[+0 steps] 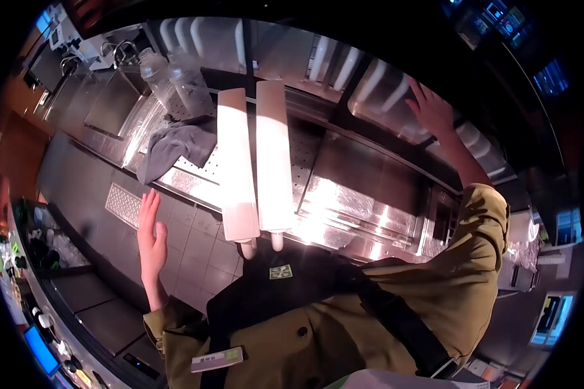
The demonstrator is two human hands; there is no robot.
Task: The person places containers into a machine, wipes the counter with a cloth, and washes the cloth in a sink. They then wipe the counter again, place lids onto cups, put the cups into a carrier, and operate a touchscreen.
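My left hand [150, 240] hangs over the floor beside the steel counter, fingers stretched out and holding nothing. On the right, my right hand [431, 110] is raised with its fingers spread, overlapping the clear panel [379, 91] behind the counter in this view. Nothing shows in that hand. Between the two hands, close before my chest, stand two long white bars, a left one [237, 165] and a right one [274, 155], each with a narrow rounded end toward me. A crumpled grey cloth [178, 146] lies at the counter's edge, left of the bars.
Two clear plastic containers [188, 84] stand behind the cloth on a perforated steel tray [298, 146]. Farther left is a steel worktop [113, 104] near curved taps [120, 52]. Counters with bagged items [58, 243] line the lower left. Tiled floor [198, 243] lies below the counter.
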